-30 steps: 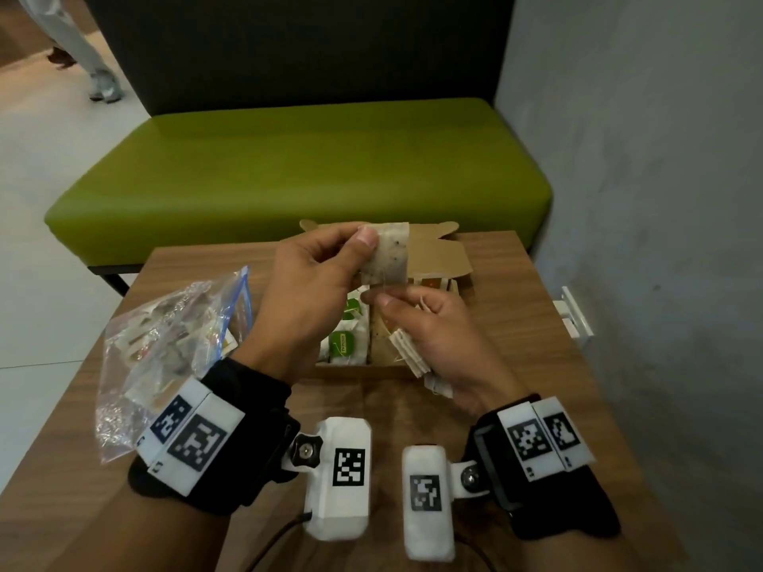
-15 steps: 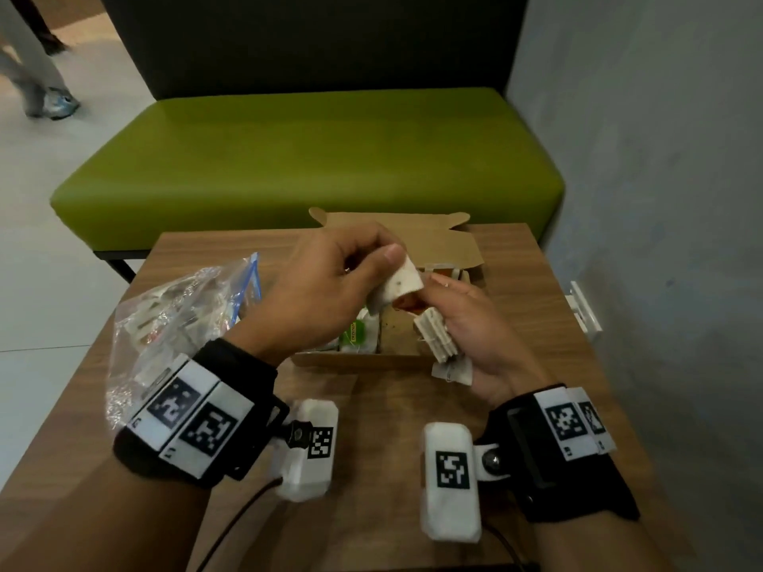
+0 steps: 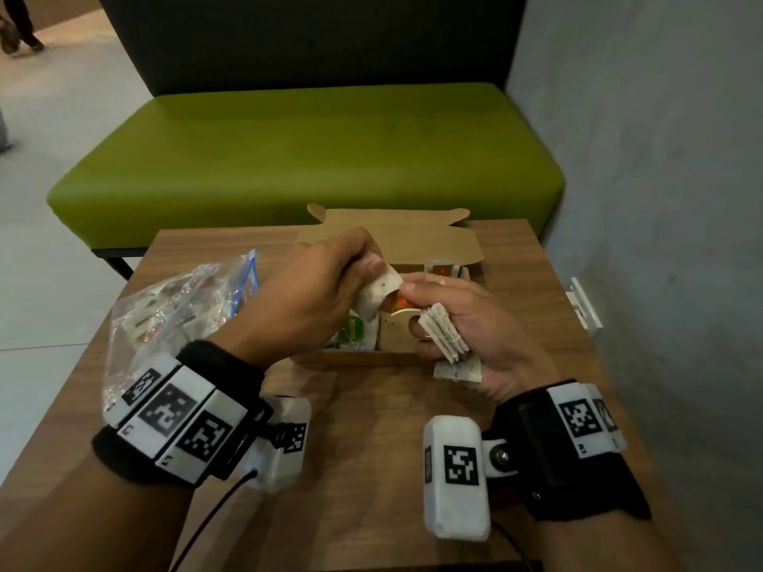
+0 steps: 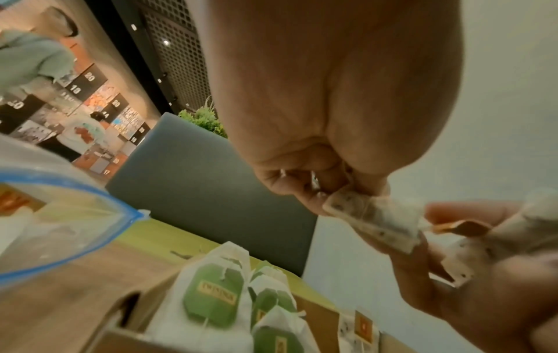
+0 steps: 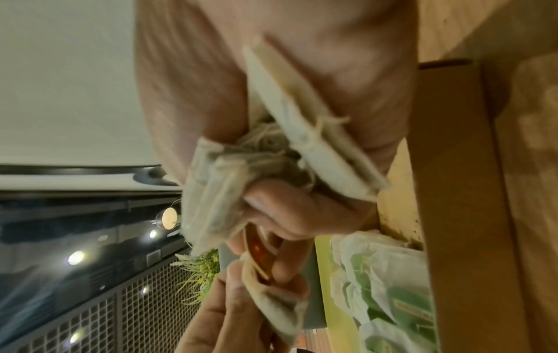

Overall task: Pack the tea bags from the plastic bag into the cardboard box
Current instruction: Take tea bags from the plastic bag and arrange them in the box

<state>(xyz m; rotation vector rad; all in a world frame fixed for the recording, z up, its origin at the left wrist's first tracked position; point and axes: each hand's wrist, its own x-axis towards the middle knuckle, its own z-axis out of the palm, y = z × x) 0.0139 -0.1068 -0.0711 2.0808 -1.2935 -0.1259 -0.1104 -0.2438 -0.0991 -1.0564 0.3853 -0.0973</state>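
Observation:
An open brown cardboard box (image 3: 396,359) stands mid-table with green-tagged tea bags (image 3: 351,330) (image 4: 211,298) in its left part and an orange-tagged one (image 3: 442,269) at the back. Above it my left hand (image 3: 330,291) pinches a white tea bag (image 3: 377,295) (image 4: 374,224) by one end. My right hand (image 3: 450,319) grips a stack of tea bags (image 3: 444,332) (image 5: 305,133) and holds an orange tag (image 3: 399,303) at its fingertips, touching the left hand's bag. The clear plastic zip bag (image 3: 173,307) with more tea bags lies to the left.
The wooden table (image 3: 371,427) is small, with a grey wall (image 3: 660,200) close on its right. Behind it runs a green bench (image 3: 305,150). The box lid (image 3: 396,237) stands open toward the bench. A person's legs (image 3: 20,26) show far left on the floor.
My left hand brought the tea bag down from upright in front of the box lid to meet the right hand's fingertips over the box. The right hand kept its stack.

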